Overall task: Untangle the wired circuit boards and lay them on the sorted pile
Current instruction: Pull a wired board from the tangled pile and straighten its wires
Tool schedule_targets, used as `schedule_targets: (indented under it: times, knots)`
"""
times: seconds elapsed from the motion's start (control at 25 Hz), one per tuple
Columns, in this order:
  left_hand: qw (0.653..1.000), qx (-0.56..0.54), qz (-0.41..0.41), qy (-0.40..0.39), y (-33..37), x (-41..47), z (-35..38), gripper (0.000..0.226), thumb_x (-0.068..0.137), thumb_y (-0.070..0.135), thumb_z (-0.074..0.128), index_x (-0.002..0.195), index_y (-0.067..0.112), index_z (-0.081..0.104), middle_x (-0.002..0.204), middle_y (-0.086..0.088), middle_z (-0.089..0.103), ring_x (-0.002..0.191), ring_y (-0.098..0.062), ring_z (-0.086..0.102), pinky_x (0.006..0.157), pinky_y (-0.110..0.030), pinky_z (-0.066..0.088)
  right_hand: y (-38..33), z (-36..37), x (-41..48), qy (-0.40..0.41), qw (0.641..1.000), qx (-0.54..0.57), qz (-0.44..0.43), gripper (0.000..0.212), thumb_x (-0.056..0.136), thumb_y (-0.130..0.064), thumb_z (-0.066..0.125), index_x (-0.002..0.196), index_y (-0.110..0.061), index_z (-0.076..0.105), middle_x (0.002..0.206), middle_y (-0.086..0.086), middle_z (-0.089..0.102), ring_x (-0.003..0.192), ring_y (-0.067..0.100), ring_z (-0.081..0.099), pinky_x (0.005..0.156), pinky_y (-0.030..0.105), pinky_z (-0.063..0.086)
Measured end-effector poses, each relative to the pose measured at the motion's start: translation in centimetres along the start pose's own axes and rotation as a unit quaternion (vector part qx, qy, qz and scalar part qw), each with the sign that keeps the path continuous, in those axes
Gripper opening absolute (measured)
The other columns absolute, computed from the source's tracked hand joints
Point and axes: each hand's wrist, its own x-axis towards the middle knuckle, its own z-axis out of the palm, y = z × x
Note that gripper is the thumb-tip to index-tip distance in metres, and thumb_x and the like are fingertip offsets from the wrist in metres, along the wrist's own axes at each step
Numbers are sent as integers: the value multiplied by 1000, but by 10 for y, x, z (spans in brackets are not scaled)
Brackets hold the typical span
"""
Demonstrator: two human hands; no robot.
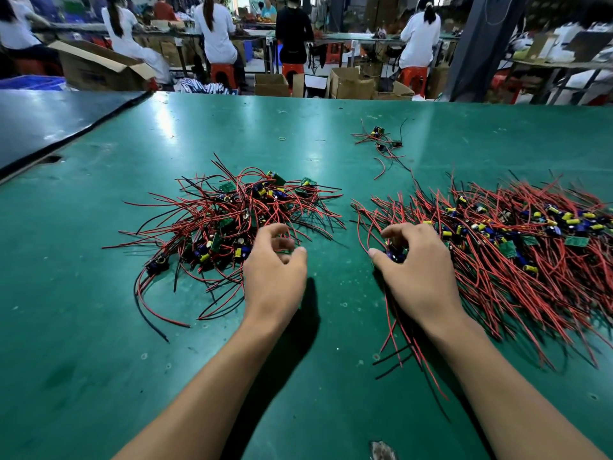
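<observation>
Red-wire tangle at 10 o'clock, left hand loosely curled, looks empty, poised to grab; right hand pinches circuit board, probably parking it on sorted pile at 2.

Surface green. Wires red and black. Boards green; capacitors yellow and blue. Stools orange-red.
</observation>
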Motion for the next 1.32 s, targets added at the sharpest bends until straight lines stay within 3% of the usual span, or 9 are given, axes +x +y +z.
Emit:
schedule_targets:
  times: [0.08, 0.2, 0.4, 0.64, 0.72, 0.92, 1.04, 1.16, 1.32]
  knots:
    - [997, -59, -37, 30, 0, 5, -4, 52, 91, 12, 58, 139, 21, 41, 99, 1, 69, 70, -22, 71, 78, -49, 58, -4, 2, -2, 4, 1000, 5, -30, 22, 85, -30, 77, 104, -24, 69, 100, -3, 57, 83, 15, 58, 85, 34, 49]
    - [994, -87, -62, 13, -3, 11, -8, 68, 92, 11, 58, 151, 23, 26, 92, 1, 72, 64, -24, 72, 60, -37, 58, -11, 7, -9, -18, 997, 16, -79, 12, 87, -31, 74, 95, -23, 71, 94, -5, 61, 79, 13, 58, 80, 34, 50]
    - [995, -45, -81, -28, -3, 21, -16, 63, 89, 9, 63, 145, 20, 38, 86, -5, 73, 48, -16, 64, 39, -24, 43, -9, 12, -14, -101, 989, -18, -102, 15, 89, -34, 71, 86, -19, 73, 85, -5, 65, 86, 16, 59, 82, 38, 50]
    - [995, 15, -89, -37, -8, 29, -20, 82, 84, 8, 61, 154, 24, 23, 72, 1, 73, 48, -22, 64, 50, -28, 51, -9, 10, -13, -101, 990, -27, -95, 17, 90, -35, 70, 86, -20, 74, 83, -5, 65, 85, 16, 58, 81, 37, 49]
    - [994, 38, -90, -42, -9, 32, -21, 70, 84, 10, 61, 148, 19, 36, 71, -3, 72, 49, -21, 63, 56, -32, 54, -9, 10, -13, -105, 990, -27, -94, 17, 91, -36, 69, 87, -20, 74, 84, -5, 65, 85, 16, 58, 81, 36, 49]
    - [995, 72, -54, -50, -10, 29, -20, 19, 86, 12, 63, 105, 14, 66, 56, -2, 67, 42, -16, 59, 42, -23, 44, -9, 9, -13, -109, 989, -22, -94, 17, 91, -36, 69, 87, -20, 74, 84, -6, 65, 84, 15, 58, 80, 36, 49]
    - [993, 109, -5, -38, -9, 25, -19, 12, 85, 25, 70, 95, 18, 74, 57, 3, 62, 47, -11, 53, 52, -23, 44, -9, 9, -13, -112, 989, -22, -95, 17, 92, -36, 68, 87, -20, 74, 84, -6, 65, 84, 15, 58, 80, 36, 50]
    - [981, 153, 118, -31, -3, 10, -10, 13, 86, 31, 71, 91, 21, 77, 58, 5, 64, 53, -9, 56, 58, -24, 47, -9, 10, -12, -107, 989, -22, -97, 18, 93, -34, 67, 93, -18, 74, 87, -4, 67, 85, 15, 60, 81, 36, 51]
    - [958, 149, 234, -73, 0, -12, 7, 9, 85, 29, 73, 90, 22, 77, 55, 4, 64, 48, -11, 54, 54, -26, 47, -17, 8, -11, -71, 985, 144, -65, 19, 100, -29, 60, 97, -18, 75, 78, -14, 70, 75, 2, 63, 74, 20, 48]
